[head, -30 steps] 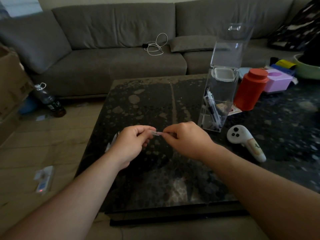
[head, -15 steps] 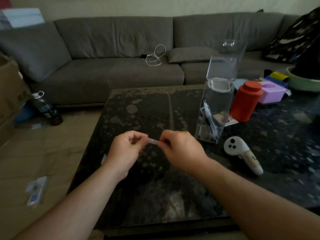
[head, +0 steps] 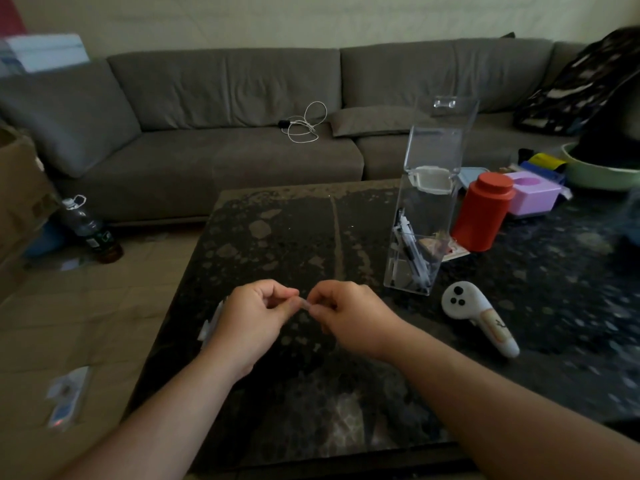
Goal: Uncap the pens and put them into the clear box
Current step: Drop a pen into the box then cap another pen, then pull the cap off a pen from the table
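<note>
Pen: a thin, pale, see-through stick, and only a short stretch of it shows between your two hands, held above the near part of the dark speckled table. Your left hand and right hand face each other with fingers curled, each pinching one end of it; whether the cap is off yet is too small to tell. Judge it as light, stiff and smooth plastic, likely a little slippery, so pinch the barrel firmly with one hand, take the cap near its rim with the other, and pull straight apart, not at a bend.

Just left of your left hand, some pale plastic pieces lie at the table edge, partly hidden.

Farther off to the right stands the clear box, tall and narrow, its hinged lid tipped up and open. A few pens lean inside it, dark tips downward. The box looks light and easy to tip, so drop the pen in from above without knocking the walls.
</note>
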